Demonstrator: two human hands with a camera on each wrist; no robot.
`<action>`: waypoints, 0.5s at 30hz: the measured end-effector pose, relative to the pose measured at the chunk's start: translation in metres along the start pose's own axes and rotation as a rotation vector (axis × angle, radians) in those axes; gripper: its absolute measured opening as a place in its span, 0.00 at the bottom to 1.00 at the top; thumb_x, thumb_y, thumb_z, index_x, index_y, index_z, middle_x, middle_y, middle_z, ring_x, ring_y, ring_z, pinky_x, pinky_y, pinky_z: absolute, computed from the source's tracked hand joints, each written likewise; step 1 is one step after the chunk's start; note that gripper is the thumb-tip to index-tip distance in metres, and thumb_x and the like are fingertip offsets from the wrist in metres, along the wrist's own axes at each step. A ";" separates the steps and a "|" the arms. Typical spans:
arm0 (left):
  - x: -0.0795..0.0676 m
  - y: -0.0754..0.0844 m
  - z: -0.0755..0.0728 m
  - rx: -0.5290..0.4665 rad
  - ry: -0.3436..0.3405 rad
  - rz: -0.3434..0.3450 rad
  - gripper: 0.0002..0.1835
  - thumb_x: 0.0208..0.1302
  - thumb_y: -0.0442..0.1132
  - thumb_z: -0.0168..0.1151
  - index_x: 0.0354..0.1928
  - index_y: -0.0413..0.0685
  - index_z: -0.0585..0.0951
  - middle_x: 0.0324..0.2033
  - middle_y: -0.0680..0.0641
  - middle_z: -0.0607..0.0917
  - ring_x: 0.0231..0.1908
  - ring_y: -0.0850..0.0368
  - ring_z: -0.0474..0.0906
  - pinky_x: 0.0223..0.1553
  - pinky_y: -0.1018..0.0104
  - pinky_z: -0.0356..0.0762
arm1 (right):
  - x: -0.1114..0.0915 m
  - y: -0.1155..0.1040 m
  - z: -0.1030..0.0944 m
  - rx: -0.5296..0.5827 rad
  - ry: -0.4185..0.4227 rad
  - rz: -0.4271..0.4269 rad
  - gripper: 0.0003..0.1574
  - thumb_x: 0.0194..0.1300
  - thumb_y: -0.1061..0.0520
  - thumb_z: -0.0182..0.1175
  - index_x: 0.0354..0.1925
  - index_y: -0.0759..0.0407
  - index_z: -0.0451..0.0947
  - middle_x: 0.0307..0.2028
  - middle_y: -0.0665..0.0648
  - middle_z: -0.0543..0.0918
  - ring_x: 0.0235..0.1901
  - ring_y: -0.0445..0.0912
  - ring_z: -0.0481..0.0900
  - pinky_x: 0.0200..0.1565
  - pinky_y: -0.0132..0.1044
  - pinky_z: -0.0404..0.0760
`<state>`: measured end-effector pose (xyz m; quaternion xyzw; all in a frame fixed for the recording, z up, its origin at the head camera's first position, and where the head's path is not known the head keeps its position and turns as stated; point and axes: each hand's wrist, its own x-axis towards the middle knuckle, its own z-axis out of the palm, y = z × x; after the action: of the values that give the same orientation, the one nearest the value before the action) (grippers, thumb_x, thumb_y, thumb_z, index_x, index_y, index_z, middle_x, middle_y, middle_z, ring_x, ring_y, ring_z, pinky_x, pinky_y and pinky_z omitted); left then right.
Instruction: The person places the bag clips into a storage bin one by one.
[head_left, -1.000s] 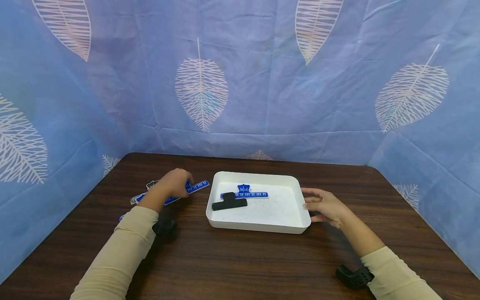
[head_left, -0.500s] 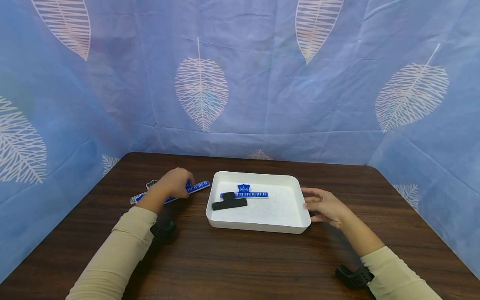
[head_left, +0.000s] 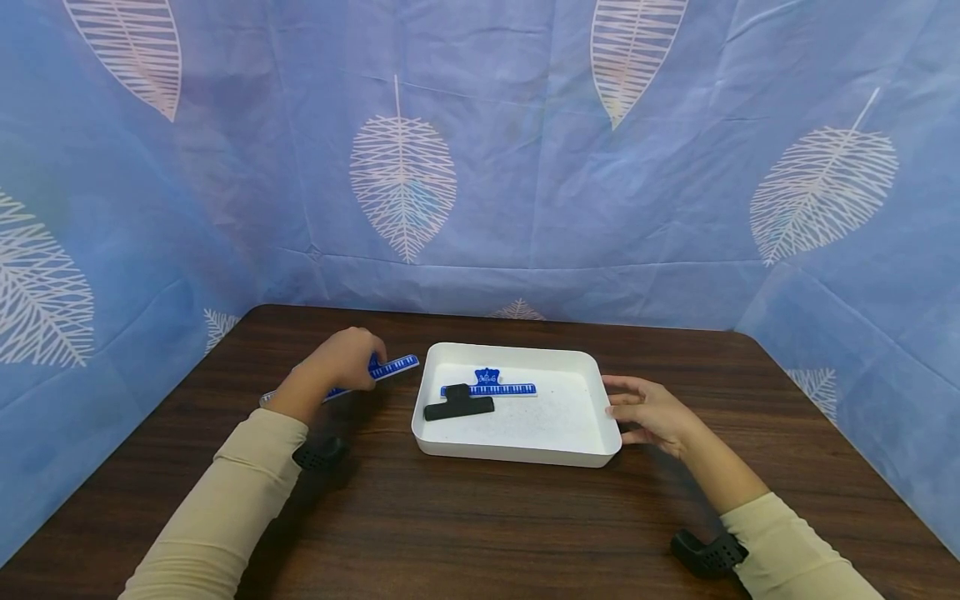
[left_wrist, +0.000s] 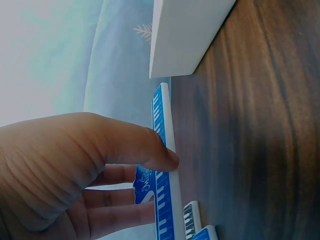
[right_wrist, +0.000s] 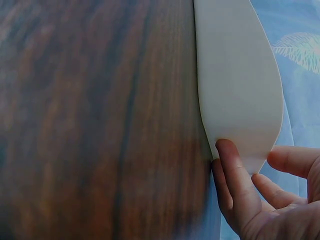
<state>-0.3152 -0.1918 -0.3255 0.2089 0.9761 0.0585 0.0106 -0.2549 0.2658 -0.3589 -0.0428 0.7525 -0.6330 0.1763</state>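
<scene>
In the white tray (head_left: 517, 454): black clip (head_left: 459, 407), blue keyboard-print clip (head_left: 510, 389); still outside: matching blue clip (head_left: 395, 367) pinched in your left hand (head_left: 345, 358), two further clips (left_wrist: 204, 234) nearby; your right hand (head_left: 651, 412), uncurled, touches the tray's end.

"Furniture?"
"Table (head_left: 525, 533), one: dark brown top, streaked wood grain, far corners rounded."
"Walls?"
"Cloth hanging (head_left: 285, 150), blue shading to violet, standing behind the table and along its left and right sides. Lightly creased; long horizontal fold (head_left: 525, 268) low across the back."
"Pattern?"
"Leaf prints (head_left: 403, 187), pale, with ribbed veins, several cropped by the edge of the head view. One small leaf (head_left: 519, 310), partly hidden behind the table's far edge."
"Light?"
"Soft in the head view; the cloth hanging looks paler and hazier in the left wrist view."
</scene>
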 end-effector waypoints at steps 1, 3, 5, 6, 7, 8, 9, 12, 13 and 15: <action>0.000 0.000 -0.001 0.003 0.000 -0.003 0.17 0.46 0.36 0.74 0.42 0.44 0.86 0.38 0.44 0.84 0.37 0.50 0.77 0.48 0.50 0.79 | 0.000 0.000 0.000 0.000 -0.001 0.000 0.45 0.68 0.67 0.56 0.74 0.69 0.44 0.65 0.79 0.61 0.45 0.52 0.83 0.42 0.51 0.83; -0.001 0.002 -0.004 0.009 0.002 -0.001 0.17 0.46 0.36 0.74 0.42 0.44 0.86 0.38 0.44 0.84 0.37 0.50 0.77 0.48 0.50 0.79 | 0.000 0.000 0.000 -0.002 -0.001 -0.001 0.45 0.68 0.67 0.55 0.74 0.69 0.44 0.65 0.79 0.61 0.45 0.52 0.83 0.42 0.51 0.83; -0.001 0.002 -0.006 0.015 0.008 0.006 0.17 0.46 0.36 0.74 0.42 0.44 0.87 0.38 0.44 0.84 0.36 0.50 0.77 0.47 0.51 0.79 | 0.000 0.000 0.000 -0.005 -0.002 -0.002 0.45 0.68 0.67 0.55 0.74 0.69 0.44 0.65 0.79 0.62 0.45 0.52 0.83 0.42 0.51 0.83; -0.001 0.002 -0.007 0.017 0.011 0.011 0.17 0.46 0.36 0.74 0.41 0.44 0.87 0.38 0.44 0.84 0.36 0.51 0.77 0.47 0.51 0.79 | 0.000 0.000 0.000 -0.005 -0.002 -0.003 0.45 0.68 0.67 0.55 0.74 0.69 0.44 0.65 0.79 0.62 0.45 0.52 0.83 0.42 0.51 0.83; -0.001 0.002 -0.009 0.018 0.015 0.017 0.16 0.46 0.36 0.74 0.41 0.44 0.87 0.38 0.44 0.84 0.36 0.51 0.77 0.47 0.51 0.79 | 0.000 0.000 0.000 -0.006 -0.002 -0.004 0.45 0.68 0.67 0.55 0.74 0.69 0.44 0.65 0.79 0.62 0.45 0.52 0.83 0.42 0.51 0.83; -0.001 0.002 -0.010 0.019 0.019 0.024 0.16 0.45 0.36 0.74 0.41 0.44 0.87 0.37 0.44 0.84 0.36 0.51 0.77 0.47 0.51 0.79 | 0.000 0.000 0.000 -0.006 -0.002 -0.005 0.45 0.68 0.67 0.55 0.74 0.69 0.44 0.65 0.79 0.62 0.45 0.52 0.83 0.42 0.51 0.83; -0.001 0.002 -0.011 0.020 0.023 0.030 0.16 0.45 0.35 0.74 0.40 0.44 0.87 0.37 0.45 0.84 0.36 0.51 0.77 0.47 0.51 0.79 | 0.000 0.000 0.000 -0.006 -0.004 -0.005 0.45 0.68 0.67 0.55 0.74 0.69 0.44 0.65 0.79 0.62 0.45 0.52 0.83 0.42 0.51 0.83; 0.000 0.003 -0.014 0.015 0.025 0.030 0.15 0.46 0.35 0.74 0.40 0.44 0.87 0.36 0.45 0.84 0.36 0.51 0.77 0.46 0.51 0.79 | 0.000 0.000 0.000 -0.004 -0.005 -0.005 0.45 0.68 0.67 0.55 0.74 0.69 0.44 0.65 0.79 0.62 0.45 0.53 0.83 0.43 0.52 0.83; 0.000 0.004 -0.015 0.013 0.024 0.027 0.15 0.46 0.35 0.74 0.40 0.44 0.87 0.37 0.45 0.85 0.36 0.51 0.78 0.47 0.51 0.79 | -0.001 -0.001 0.000 -0.003 -0.005 -0.005 0.45 0.68 0.67 0.55 0.74 0.69 0.44 0.65 0.79 0.62 0.45 0.53 0.83 0.43 0.51 0.83; 0.001 0.005 -0.017 0.010 0.022 0.018 0.15 0.46 0.35 0.74 0.40 0.44 0.87 0.37 0.45 0.85 0.36 0.50 0.78 0.47 0.51 0.79 | -0.001 -0.001 0.000 -0.002 -0.007 -0.004 0.45 0.68 0.67 0.55 0.74 0.69 0.44 0.64 0.79 0.62 0.45 0.52 0.82 0.43 0.51 0.83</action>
<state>-0.3146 -0.1893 -0.3080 0.2170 0.9746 0.0558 -0.0018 -0.2544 0.2658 -0.3580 -0.0466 0.7523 -0.6327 0.1776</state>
